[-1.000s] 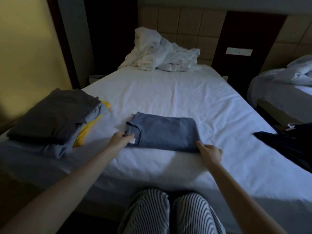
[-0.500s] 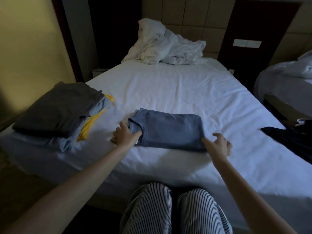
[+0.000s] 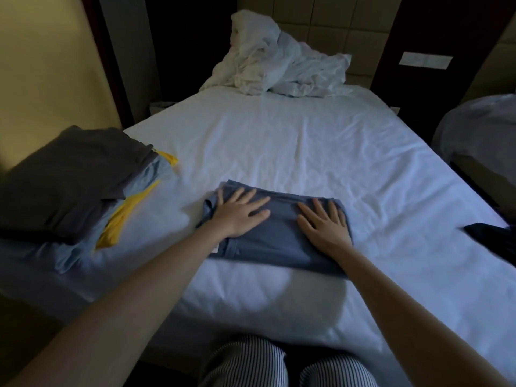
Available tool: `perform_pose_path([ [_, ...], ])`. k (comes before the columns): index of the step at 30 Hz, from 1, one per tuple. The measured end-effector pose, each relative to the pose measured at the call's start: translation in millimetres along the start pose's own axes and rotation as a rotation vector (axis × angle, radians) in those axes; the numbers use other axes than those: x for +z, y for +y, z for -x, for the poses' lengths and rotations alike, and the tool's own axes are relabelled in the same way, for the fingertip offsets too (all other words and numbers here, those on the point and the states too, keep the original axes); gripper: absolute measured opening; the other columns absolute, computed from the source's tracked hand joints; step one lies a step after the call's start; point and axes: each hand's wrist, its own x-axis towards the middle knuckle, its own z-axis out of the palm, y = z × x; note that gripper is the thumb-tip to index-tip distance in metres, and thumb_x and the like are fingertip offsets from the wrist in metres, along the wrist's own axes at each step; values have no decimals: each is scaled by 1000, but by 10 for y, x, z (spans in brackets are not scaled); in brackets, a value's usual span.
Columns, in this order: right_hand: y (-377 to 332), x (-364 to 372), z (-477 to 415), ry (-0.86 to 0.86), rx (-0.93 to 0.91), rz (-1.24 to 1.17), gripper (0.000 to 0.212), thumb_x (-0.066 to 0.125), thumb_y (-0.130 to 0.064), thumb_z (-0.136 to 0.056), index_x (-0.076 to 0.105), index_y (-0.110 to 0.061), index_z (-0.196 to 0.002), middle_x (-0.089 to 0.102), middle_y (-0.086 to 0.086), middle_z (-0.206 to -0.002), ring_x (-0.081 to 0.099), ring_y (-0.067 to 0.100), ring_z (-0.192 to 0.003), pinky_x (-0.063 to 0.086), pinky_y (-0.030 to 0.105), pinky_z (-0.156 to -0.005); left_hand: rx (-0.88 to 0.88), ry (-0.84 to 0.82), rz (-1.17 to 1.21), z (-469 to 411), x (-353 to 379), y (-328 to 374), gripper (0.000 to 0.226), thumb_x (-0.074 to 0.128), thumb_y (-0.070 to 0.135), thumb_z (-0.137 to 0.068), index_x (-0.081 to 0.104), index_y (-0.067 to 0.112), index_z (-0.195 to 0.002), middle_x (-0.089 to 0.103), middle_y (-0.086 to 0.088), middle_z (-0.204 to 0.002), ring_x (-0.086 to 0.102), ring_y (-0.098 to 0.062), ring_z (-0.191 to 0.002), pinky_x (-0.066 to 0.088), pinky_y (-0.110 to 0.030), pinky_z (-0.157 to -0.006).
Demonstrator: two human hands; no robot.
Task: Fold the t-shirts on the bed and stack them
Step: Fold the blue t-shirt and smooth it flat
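The folded blue t-shirt (image 3: 279, 241) lay near the foot edge of the bed (image 3: 293, 141), its long side roughly parallel with that edge and a strip of white sheet between the two. Both hands were released and flat on it. The left hand (image 3: 240, 216) pressed palm-down on the collar end, fingers straight and spread. The right hand (image 3: 324, 227) pressed the same way on the opposite end, its fingertips close to the shirt's far edge. Neither hand curled round any cloth, and a patch of blue fabric showed between them.

At the bed's near-left corner sat the stack of folded t-shirts (image 3: 92, 196): a dark grey t-shirt (image 3: 69, 169) on top, a light blue t-shirt (image 3: 146, 177) beneath, and a yellow t-shirt (image 3: 122, 216) poking out on the right side. A band of open sheet separated the stack from the blue shirt.

To the right, the sheet ran open as far as a dark garment (image 3: 491, 238) at the bed's right edge. Beyond the shirt, open sheet stretched up to a crumpled white duvet (image 3: 279, 65) heaped at the head end. Striped trousers (image 3: 251, 364) showed just below the foot edge. A second bed (image 3: 474, 129) stood across a dark aisle on the right.
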Motion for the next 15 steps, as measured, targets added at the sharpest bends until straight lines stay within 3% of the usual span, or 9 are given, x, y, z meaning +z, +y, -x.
perform_pose_path([
  [3, 123, -15, -45, -48, 92, 25, 58, 21, -69, -89, 9, -52, -143, -1, -13, -158, -10, 23, -145, -10, 53, -112, -81, -5, -4, -45, 4, -111, 57, 15, 76, -86, 7, 60, -141, -7, 19, -157, -14, -21, -146, -11, -63, -107],
  [8, 148, 8, -67, -44, 96, 58, 61, 18, -73, -86, 8, -53, -143, 0, -14, -157, -6, 23, -145, -4, 55, -114, -88, 28, 16, -56, 50, -100, 57, 16, 77, -85, 8, 62, -140, -3, 18, -158, -11, -22, -146, -7, -65, -109],
  [13, 112, -18, -63, -39, 100, 59, 63, 17, -73, -86, 7, -51, -144, -2, -13, -158, -7, 25, -145, -6, 56, -113, -93, 80, 26, 17, 49, -53, 56, 17, 70, -90, 9, 55, -143, -3, 16, -158, -11, -20, -146, -9, -59, -112],
  [15, 93, -65, -66, -88, 107, 34, 63, 19, -71, -87, 9, -48, -145, -1, -12, -158, -7, 27, -145, -7, 57, -113, -74, 137, 42, 92, 36, -5, 51, 19, 60, -96, 19, 47, -146, 6, 12, -159, -3, -17, -147, -8, -54, -114],
])
